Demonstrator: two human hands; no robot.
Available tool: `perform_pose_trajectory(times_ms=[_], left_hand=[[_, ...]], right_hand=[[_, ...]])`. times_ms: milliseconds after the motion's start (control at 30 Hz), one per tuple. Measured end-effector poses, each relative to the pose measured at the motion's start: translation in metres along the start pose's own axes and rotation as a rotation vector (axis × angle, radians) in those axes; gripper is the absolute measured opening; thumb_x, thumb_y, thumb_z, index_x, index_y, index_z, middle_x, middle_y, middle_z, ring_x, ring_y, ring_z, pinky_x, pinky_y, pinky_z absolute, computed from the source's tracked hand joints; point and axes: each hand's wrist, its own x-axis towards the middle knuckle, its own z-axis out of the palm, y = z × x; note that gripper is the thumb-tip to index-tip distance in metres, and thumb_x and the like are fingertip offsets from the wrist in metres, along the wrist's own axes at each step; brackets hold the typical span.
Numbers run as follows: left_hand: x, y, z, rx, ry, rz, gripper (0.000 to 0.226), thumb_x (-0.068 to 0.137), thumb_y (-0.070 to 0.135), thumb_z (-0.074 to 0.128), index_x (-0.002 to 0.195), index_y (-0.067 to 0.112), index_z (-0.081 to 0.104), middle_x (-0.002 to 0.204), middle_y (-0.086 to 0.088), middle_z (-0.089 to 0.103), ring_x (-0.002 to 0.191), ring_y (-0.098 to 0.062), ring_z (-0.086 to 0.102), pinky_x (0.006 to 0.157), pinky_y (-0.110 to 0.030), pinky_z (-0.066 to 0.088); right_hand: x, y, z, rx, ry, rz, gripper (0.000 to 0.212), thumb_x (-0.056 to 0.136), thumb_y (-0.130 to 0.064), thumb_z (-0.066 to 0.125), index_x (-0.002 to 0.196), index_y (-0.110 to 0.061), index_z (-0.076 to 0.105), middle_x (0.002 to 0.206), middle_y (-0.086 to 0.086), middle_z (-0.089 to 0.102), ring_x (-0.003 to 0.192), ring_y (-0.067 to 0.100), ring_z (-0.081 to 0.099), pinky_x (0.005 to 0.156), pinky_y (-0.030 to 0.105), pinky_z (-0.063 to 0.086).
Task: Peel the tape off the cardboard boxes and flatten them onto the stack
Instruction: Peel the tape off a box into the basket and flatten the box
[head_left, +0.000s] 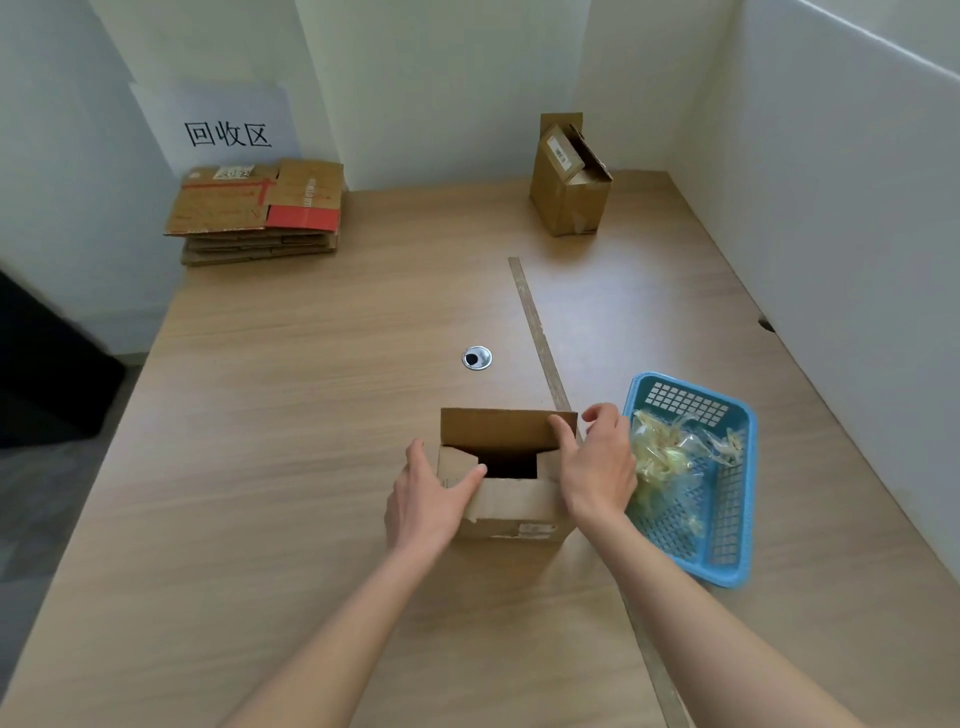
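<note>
Here, both hands (511, 480) gripping box (514, 512) flaps

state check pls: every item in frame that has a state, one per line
near cardboard box: upright, top flaps open, not flattened
left hand: grips the box's left side, thumb on a flap
right hand: grips the box's right side, thumb on the far flap
far cardboard box: standing, flaps open, untouched
stack of flattened boxes: flat, far left
blue basket: holds crumpled tape
</note>
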Motion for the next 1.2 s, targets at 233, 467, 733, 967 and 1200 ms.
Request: perform_pose_trajectory(times_ms=[233, 467, 733, 967, 1200], left_hand=[[0.007, 0.031, -0.002, 0.286, -0.004, -0.099, 0.080, 0.074, 0.068, 0.071, 0.127, 0.015, 0.042, 0.125, -0.010, 0.064, 0.116, -0.033, 0.062, 0.074, -0.036, 0.039], [0.012, 0.042, -0.017, 0.109, 0.045, -0.020, 0.049, 0.080, 0.048, 0.066, 0.115, 0.016, 0.055, 0.114, -0.012, 0.068, 0.110, -0.036, 0.062, 0.075, -0.035, 0.039], [0.032, 0.009, -0.090, -0.639, -0.022, 0.151, 0.066, 0.088, -0.006, 0.059, 0.116, 0.054, 0.061, 0.115, -0.002, 0.071, 0.102, -0.028, 0.066, 0.075, -0.032, 0.057], [0.008, -0.110, -0.060, -0.352, -0.181, 0.204, 0.062, 0.084, -0.010, 0.070, 0.103, 0.048, 0.057, 0.122, 0.008, 0.064, 0.121, -0.014, 0.062, 0.097, -0.028, 0.055], [0.013, -0.147, -0.056, -0.027, -0.143, 0.437, 0.083, 0.089, -0.004, 0.062, 0.144, 0.055, 0.042, 0.128, 0.010, 0.066, 0.104, -0.008, 0.066, 0.097, -0.027, 0.054]], right_hand=[[-0.012, -0.004, 0.004, -0.310, -0.337, -0.077, 0.074, 0.082, -0.069, 0.066, 0.139, -0.028, 0.042, 0.122, 0.003, 0.056, 0.110, 0.032, 0.061, 0.071, 0.037, 0.040], [0.013, -0.042, -0.018, -0.348, -0.435, -0.031, 0.045, 0.077, -0.037, 0.073, 0.112, -0.020, 0.052, 0.091, 0.000, 0.058, 0.098, 0.033, 0.059, 0.070, 0.034, 0.038], [0.032, -0.049, -0.052, 0.023, -0.372, -0.472, 0.084, 0.086, 0.006, 0.045, 0.155, -0.040, 0.034, 0.113, 0.004, 0.070, 0.094, 0.026, 0.064, 0.081, 0.035, 0.054], [-0.027, 0.008, -0.007, -0.222, -0.373, -0.908, 0.025, 0.086, 0.007, 0.055, 0.093, -0.017, 0.059, 0.150, -0.012, 0.051, 0.068, 0.037, 0.064, 0.051, 0.039, 0.053], [-0.045, 0.047, 0.018, -0.274, -0.373, -0.966, 0.063, 0.073, 0.012, 0.069, 0.124, -0.022, 0.058, 0.150, -0.004, 0.052, 0.056, 0.025, 0.064, 0.041, 0.026, 0.044]])
